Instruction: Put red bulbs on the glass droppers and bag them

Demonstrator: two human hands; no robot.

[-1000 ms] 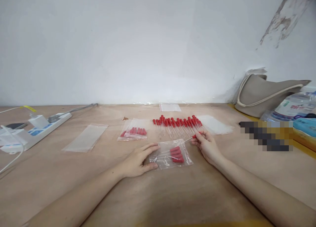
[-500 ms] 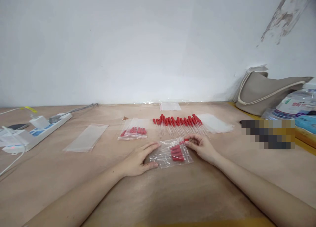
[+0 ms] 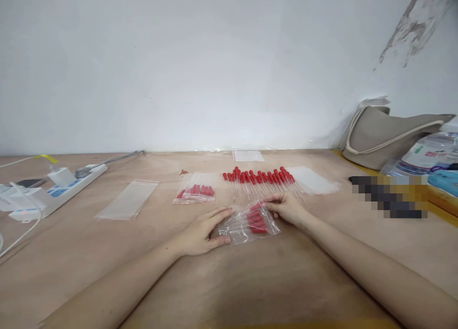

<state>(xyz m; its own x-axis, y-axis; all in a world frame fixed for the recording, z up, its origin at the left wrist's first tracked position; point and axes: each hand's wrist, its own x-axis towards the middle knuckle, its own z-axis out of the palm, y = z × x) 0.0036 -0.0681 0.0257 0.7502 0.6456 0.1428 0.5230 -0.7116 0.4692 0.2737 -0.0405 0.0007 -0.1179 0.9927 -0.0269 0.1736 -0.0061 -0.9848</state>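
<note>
A clear zip bag (image 3: 234,228) lies in front of me with several red-bulbed droppers (image 3: 258,221) in it, their bulbs toward the right. My left hand (image 3: 205,231) lies at the bag's left end, thumb and fingers spread apart and touching its edges. At the upper right corner, my right hand (image 3: 282,208) is closed in a pinch at the bulb end of another dropper (image 3: 256,206), which lies along the bag's upper side. The fingertips partly hide that end. Behind the bag, many loose droppers (image 3: 266,177) lie in a row, bulbs away from me.
A filled bag of droppers (image 3: 196,190) lies left of the row. Flat clear bags (image 3: 129,200) lie farther left, others (image 3: 313,180) at right, and one bag (image 3: 248,155) by the wall. A power strip (image 3: 77,188) stands left; a grey hat (image 3: 390,128) and bottle (image 3: 425,150) right.
The dropper in my right hand has slid left into the bag, and my right fingers have followed slightly left. My left hand has stayed at the bag's left end.
</note>
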